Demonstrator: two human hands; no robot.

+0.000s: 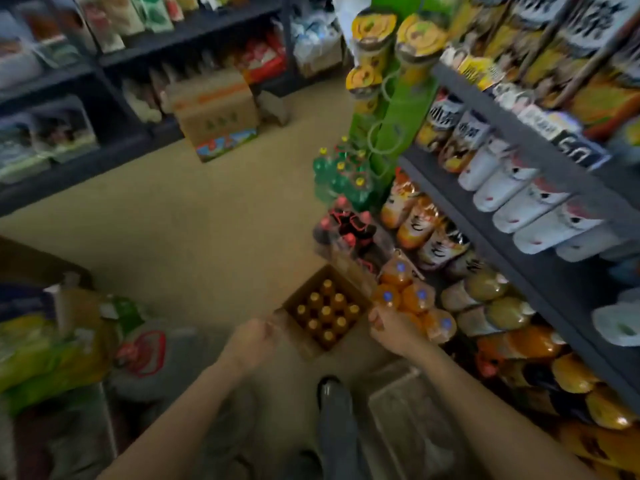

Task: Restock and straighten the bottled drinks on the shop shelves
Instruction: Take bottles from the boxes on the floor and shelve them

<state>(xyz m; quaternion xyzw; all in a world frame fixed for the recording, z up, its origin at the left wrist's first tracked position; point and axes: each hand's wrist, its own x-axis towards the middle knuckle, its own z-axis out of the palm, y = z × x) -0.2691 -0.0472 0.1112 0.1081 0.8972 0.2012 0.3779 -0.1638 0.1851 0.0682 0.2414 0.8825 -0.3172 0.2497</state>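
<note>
An open box [325,315] of bottles [326,311] with yellow caps sits on the floor [194,216], between the two hands. The left hand [251,337] is curled at the box's left flap, but the picture is too blurry to tell if it holds it. The right hand [388,325] is by the orange bottles [412,299] next to the box; its grip is also unclear. The boxed bottles stand straight up, caps facing the camera. Red-capped bottles [346,230] and green bottles [341,174] stand behind. A shoe [330,389] is just below the box.
</note>
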